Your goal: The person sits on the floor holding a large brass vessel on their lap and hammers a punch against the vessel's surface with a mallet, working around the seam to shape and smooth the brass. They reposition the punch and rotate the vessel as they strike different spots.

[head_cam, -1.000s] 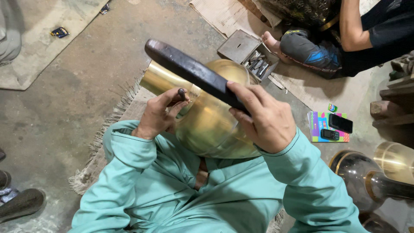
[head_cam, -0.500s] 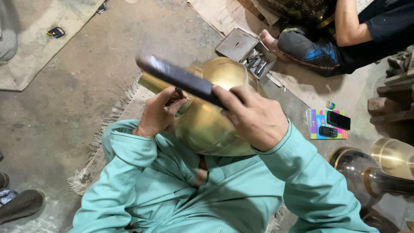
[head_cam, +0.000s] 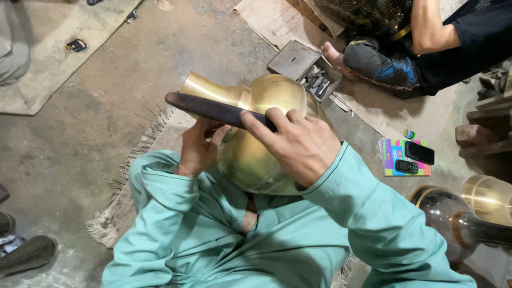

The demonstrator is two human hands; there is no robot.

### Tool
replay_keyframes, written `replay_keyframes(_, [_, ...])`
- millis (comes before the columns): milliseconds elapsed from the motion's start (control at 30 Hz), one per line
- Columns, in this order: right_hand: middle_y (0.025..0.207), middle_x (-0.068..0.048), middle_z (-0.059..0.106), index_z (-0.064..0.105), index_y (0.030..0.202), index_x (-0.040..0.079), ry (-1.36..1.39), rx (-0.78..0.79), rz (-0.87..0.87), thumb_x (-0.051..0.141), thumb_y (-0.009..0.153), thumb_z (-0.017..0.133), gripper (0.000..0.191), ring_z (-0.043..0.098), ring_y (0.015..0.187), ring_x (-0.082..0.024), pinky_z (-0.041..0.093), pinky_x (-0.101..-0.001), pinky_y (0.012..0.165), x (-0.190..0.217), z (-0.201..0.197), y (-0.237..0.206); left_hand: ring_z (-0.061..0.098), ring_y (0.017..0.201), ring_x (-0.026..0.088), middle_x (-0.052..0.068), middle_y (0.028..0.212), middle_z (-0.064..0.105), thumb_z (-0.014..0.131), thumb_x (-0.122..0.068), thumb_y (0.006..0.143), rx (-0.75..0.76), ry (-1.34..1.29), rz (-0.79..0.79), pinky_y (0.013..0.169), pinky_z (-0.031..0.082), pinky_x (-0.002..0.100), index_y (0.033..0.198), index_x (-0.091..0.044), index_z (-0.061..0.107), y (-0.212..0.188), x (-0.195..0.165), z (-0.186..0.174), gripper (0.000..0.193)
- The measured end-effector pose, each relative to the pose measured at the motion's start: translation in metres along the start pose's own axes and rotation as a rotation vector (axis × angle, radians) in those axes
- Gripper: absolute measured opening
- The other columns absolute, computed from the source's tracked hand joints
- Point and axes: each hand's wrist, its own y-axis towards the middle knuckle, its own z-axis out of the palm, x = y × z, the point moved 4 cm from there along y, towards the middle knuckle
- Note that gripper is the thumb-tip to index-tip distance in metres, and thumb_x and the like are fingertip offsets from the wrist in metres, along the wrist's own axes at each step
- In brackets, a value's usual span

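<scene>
Brass vase [head_cam: 261, 154] resting in the lap: rigid, smooth, likely heavy and slippery. Left hand [head_cam: 198, 149] cups its neck; right hand [head_cam: 301, 146] is closed around a dark flat tool [head_cam: 213, 109] laid across the shoulder.

One head-worn camera looks steeply down, close over the lap; the grey concrete floor [head_cam: 96, 133] spreads toward twelve o'clock.

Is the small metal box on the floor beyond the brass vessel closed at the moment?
No, the metal box lies open, with small tools showing inside it.
</scene>
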Motion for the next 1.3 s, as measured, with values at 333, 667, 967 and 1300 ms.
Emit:
replay_keyframes(333, [0.11,-0.012,0.062,0.051,0.148,0.018,0.039,-0.123,-0.041,0.013,0.089,0.058,0.06,0.066,0.082,-0.027,0.055,-0.0391,0.061,0.006,-0.006,0.005,0.075,0.093,0.014,0.011,0.103,0.077,0.074,-0.007,0.099,-0.111,-0.103,0.047,0.081,0.06,0.028,0.121,0.003,0.06,-0.005,-0.005,0.004,0.027])
replay_keyframes(667, [0.102,-0.01,0.067,0.059,0.141,0.007,0.691,-0.324,0.605,0.021,0.085,0.085,0.063,0.062,0.086,-0.016,0.055,-0.031,0.075,-0.104,0.093,-0.07,0.066,0.087,0.015,0.002,0.096,0.066,0.059,-0.009,0.101,-0.623,-0.77,-0.337,0.08,0.057,0.032,0.121,-0.012,0.053,-0.001,0.011,-0.041,0.021])
replay_keyframes(967, [0.085,0.004,0.065,0.066,0.122,0.006,1.226,-0.293,1.056,0.026,0.088,0.076,0.04,0.055,0.062,-0.007,0.046,-0.0261,0.052,-0.152,0.215,-0.181,0.058,0.081,0.019,0.002,0.087,0.059,0.053,-0.025,0.103,-0.693,-0.832,-0.892,0.073,0.048,0.038,0.105,-0.014,0.061,0.012,0.051,0.002,0.014])
replay_keyframes(1300, [0.084,0.003,0.063,0.062,0.119,0.009,1.532,-0.246,1.139,0.034,0.097,0.068,0.034,0.057,0.067,-0.008,0.048,-0.0269,0.053,-0.142,0.262,-0.215,0.06,0.088,0.021,0.005,0.096,0.063,0.05,-0.024,0.104,-0.574,-0.826,-0.919,0.079,0.05,0.038,0.109,-0.009,0.063,0.023,0.061,0.018,0.02])
